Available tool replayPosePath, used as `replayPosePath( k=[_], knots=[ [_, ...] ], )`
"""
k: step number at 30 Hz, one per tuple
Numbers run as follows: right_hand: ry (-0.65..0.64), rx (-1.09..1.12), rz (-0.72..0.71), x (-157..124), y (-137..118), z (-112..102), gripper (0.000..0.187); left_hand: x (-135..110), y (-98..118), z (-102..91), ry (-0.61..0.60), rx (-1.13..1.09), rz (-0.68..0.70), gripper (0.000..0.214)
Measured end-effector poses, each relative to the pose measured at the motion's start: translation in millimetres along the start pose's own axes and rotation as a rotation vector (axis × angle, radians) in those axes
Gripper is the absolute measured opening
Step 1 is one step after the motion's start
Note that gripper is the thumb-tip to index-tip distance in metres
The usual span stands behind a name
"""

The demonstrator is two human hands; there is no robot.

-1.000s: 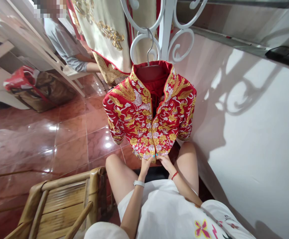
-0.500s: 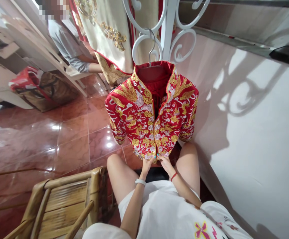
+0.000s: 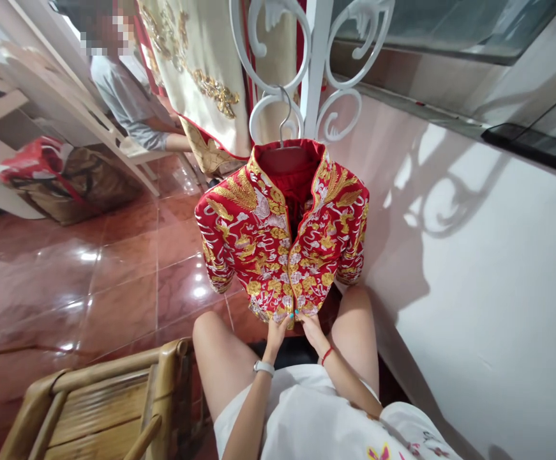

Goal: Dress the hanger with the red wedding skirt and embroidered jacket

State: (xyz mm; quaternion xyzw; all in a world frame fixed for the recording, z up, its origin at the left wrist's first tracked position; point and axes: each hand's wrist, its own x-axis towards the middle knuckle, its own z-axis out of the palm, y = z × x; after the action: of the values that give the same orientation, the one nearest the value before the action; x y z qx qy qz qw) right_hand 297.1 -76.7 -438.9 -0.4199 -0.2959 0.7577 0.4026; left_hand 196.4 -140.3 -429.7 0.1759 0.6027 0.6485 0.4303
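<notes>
A red jacket [image 3: 282, 236] with gold and white embroidery hangs on a hanger [image 3: 282, 137] from a white scrolled metal rack [image 3: 313, 76] in front of me. My left hand [image 3: 276, 330], with a white watch at the wrist, pinches the jacket's bottom hem left of the front opening. My right hand [image 3: 312, 327], with a red string at the wrist, grips the hem just right of the opening. The two hands almost touch. My bare knees sit either side of them.
A bamboo chair [image 3: 100, 402] stands at my lower left on the glossy red tile floor [image 3: 90, 281]. A white wall [image 3: 473, 287] runs along the right. Behind the rack hangs a cream and gold garment [image 3: 201, 70]. Another person in grey [image 3: 124, 96] sits at the back left near a red bag [image 3: 38, 160].
The view has tilted up slightly, so the jacket and my hands sit lower in the picture. My hands keep their hold on the hem.
</notes>
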Motion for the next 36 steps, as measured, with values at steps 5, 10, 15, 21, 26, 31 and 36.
replayPosePath(
  k=[5,10,15,21,26,31,36],
  knots=[
    [-0.023,-0.149,0.048,4,-2,-10,0.047,1,-1,0.0,-0.002,-0.091,-0.023,0.047],
    [0.051,-0.343,0.049,-1,1,-28,0.035,0,-5,-0.4,0.056,-0.114,-0.046,0.05],
    [-0.08,-0.657,-0.09,-9,-4,-25,0.034,0,-7,-1.6,0.031,-0.109,-0.059,0.043],
    [-0.187,-0.828,-0.168,-14,-14,-17,0.023,-1,-5,-3.8,-0.028,-0.128,-0.106,0.045],
    [-0.201,-0.839,-0.179,-12,-15,-17,0.03,2,-6,-5.2,-0.036,-0.126,-0.119,0.045],
    [-0.154,-0.844,-0.115,-13,-13,-15,0.036,3,-9,-5.6,-0.037,-0.13,-0.124,0.047],
    [-0.195,-0.688,-0.087,-14,-11,-13,0.046,3,-10,-7.1,-0.037,-0.122,-0.129,0.046]
  ],
)
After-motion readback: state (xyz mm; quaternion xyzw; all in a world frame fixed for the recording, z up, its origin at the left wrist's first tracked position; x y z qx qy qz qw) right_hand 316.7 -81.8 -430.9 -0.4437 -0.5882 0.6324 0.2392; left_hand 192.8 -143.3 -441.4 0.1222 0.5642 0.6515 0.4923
